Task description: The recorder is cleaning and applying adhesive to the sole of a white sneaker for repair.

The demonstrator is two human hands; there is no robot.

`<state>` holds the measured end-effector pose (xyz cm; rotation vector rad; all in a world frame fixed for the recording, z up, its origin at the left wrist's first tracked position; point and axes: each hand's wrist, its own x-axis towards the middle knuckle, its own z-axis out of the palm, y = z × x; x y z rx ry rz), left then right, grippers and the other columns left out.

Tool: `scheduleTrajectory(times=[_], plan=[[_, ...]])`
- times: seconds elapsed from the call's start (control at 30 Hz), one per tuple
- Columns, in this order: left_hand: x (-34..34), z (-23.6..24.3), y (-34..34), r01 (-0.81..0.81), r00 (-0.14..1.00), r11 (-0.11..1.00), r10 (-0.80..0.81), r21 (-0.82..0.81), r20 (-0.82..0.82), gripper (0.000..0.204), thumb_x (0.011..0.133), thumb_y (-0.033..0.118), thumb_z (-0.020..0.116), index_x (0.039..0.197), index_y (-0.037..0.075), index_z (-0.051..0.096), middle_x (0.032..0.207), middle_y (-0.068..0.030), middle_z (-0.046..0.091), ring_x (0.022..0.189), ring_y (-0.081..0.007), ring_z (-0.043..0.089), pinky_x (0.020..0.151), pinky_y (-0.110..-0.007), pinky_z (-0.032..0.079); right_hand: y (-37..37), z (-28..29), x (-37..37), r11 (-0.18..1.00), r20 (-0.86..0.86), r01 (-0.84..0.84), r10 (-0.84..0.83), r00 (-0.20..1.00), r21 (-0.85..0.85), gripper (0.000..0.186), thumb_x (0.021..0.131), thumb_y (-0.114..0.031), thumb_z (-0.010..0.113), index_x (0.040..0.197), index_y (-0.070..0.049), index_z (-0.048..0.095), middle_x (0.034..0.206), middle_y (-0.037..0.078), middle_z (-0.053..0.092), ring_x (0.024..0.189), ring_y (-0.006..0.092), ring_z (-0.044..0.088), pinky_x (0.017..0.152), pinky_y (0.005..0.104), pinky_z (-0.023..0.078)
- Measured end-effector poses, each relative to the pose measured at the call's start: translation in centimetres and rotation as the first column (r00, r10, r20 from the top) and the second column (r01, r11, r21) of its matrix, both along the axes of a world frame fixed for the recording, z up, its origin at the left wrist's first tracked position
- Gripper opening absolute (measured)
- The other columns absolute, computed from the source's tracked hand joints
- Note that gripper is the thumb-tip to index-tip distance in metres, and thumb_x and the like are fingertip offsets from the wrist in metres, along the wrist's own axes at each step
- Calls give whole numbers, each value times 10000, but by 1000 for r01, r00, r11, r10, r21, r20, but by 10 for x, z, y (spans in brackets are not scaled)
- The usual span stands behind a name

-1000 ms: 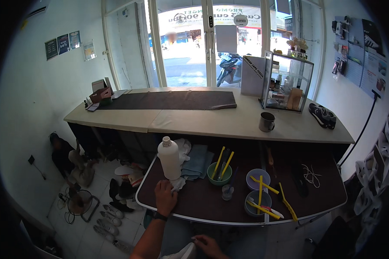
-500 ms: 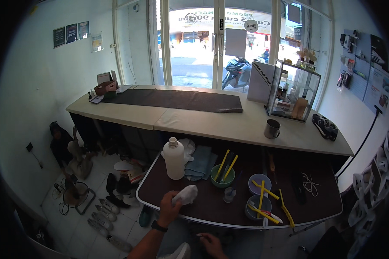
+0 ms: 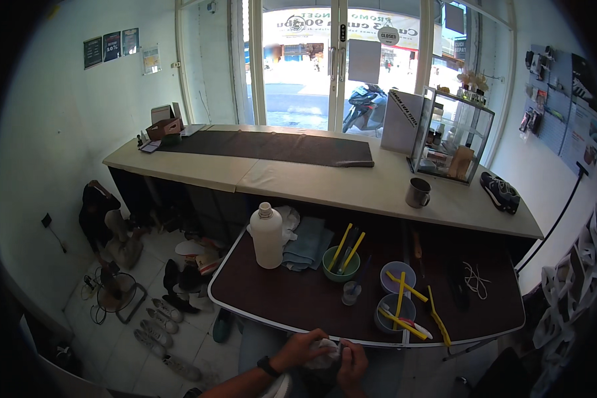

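Observation:
My left hand point(image 3: 301, 349), with a dark band on its wrist, is closed on a crumpled white cloth point(image 3: 322, 355) just past the table's front edge, low in the view. Close against it, my right hand point(image 3: 353, 366) has its fingers curled near the cloth; whatever it pinches is too small and dark to name. Below my left wrist, part of a whitish thing point(image 3: 277, 387) shows near my lap, mostly hidden by the arm. On the dark table point(image 3: 245, 292) beyond my hands stand a white bottle point(image 3: 266, 239), a folded blue-grey cloth point(image 3: 305, 247) and a small clear cup point(image 3: 351, 294).
A green bowl point(image 3: 341, 268) holds yellow-handled brushes. Two more bowls, one lilac point(image 3: 393, 270) and one grey point(image 3: 386, 324), carry yellow sticks. Behind is a long counter point(image 3: 298, 182) with a metal mug point(image 3: 418, 193) and dark shoes point(image 3: 499, 192). Several shoes point(image 3: 156, 331) and a fan point(image 3: 118, 292) occupy the floor at left, near a person point(image 3: 106, 219).
My left hand has brought the white cloth from above the table down toward my lap. My right hand has risen to meet it. The seated person has shifted posture.

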<state>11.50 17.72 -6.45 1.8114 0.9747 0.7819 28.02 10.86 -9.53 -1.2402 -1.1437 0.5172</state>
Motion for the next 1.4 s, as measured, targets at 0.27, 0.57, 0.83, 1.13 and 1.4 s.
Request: scheduleTrajectory(times=[0.27, 0.57, 0.83, 1.13, 1.4], plan=[[7, -45, 3, 132, 979, 991, -130, 4, -156, 446, 902, 475, 685, 1061, 60, 659, 900, -171, 715, 847, -365, 709, 722, -408, 543, -2, -39, 17, 917, -173, -300, 261, 950, -264, 269, 967, -127, 646, 1194, 17, 654, 1099, 73, 667, 987, 147, 648, 877, 281, 513], [-9, -47, 7, 220, 965, 892, -259, -395, -49, 411, 852, 372, 776, 1062, 52, 628, 983, -84, 692, 921, -178, 673, 795, -331, 528, 5, -30, 38, 534, -595, -739, 457, 661, -411, 404, 843, -108, 805, 1191, 29, 649, 1070, 72, 707, 965, 137, 673, 878, 288, 534], [-17, -6, 3, 384, 902, 698, -146, -605, 406, 456, 843, 141, 816, 1184, 90, 517, 1081, -21, 619, 1004, -117, 619, 831, -285, 517, -1, -23, 44, 723, -747, -645, 281, 603, -248, 362, 841, -38, 764, 1171, 25, 628, 1041, 93, 697, 914, 185, 697, 804, 311, 574], [-2, 12, 9, 61, 658, 881, 317, -468, 683, 403, 873, -3, 742, 1216, 67, 542, 1128, -49, 634, 1052, -142, 624, 924, -288, 516, -1, -8, 28, 877, -796, -425, 86, 599, -224, 301, 897, -48, 725, 1177, -53, 613, 891, 3, 667, 628, 39, 531, 511, 200, 373], [-7, 52, 0, -103, 630, 872, 429, -478, 647, 327, 929, 10, 670, 1236, 52, 565, 1158, -55, 637, 1068, -130, 614, 946, -280, 499, -18, -7, 33, 878, -725, -377, 51, 687, -296, 257, 945, -53, 625, 1197, -73, 583, 877, 32, 635, 570, 13, 425, 494, 194, 319]])
